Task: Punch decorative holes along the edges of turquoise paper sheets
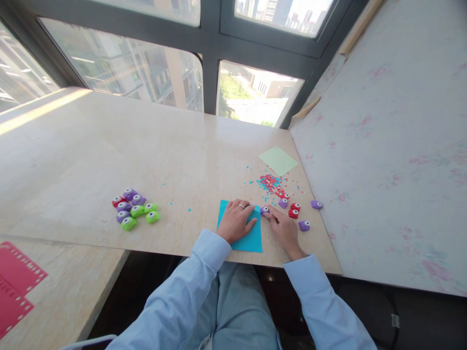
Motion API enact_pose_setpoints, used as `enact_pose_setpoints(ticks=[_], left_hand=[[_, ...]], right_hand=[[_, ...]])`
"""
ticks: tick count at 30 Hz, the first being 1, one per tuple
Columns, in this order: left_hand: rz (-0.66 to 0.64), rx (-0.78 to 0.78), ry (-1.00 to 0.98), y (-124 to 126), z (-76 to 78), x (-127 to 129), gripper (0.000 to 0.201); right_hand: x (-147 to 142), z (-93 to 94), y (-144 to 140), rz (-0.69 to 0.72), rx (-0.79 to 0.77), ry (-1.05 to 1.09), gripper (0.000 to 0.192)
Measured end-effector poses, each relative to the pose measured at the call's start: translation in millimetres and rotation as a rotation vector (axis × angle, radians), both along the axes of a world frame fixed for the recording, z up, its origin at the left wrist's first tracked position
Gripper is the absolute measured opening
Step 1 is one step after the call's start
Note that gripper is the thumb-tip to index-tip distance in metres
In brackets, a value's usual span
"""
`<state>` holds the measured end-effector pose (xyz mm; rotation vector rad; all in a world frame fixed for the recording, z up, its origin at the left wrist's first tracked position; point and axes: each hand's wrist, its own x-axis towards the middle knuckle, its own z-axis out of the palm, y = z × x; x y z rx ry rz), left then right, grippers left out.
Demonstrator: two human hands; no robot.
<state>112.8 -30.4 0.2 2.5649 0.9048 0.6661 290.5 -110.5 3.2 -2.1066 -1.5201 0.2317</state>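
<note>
Your left hand (236,219) lies spread flat on the square turquoise paper sheet (243,234), near the smooth marble-patterned table (109,146) edge. Your right hand (283,228) pinches a small rounded purple plastic punch (264,210) at the sheet's right corner; its grip is partly hidden.

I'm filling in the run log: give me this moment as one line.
left hand: flat on blue paper | right hand: fingertips on purple punch at paper's edge | nearby: red and blue confetti
</note>
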Motion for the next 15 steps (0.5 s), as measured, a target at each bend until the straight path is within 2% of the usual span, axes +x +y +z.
enact_pose_setpoints(ticks=[15], left_hand=[[0.002,-0.001,-0.009,-0.3,0.9,0.1,0.029]], right_hand=[[-0.9,0.7,1.2,0.007,-0.011,-0.035,0.038]])
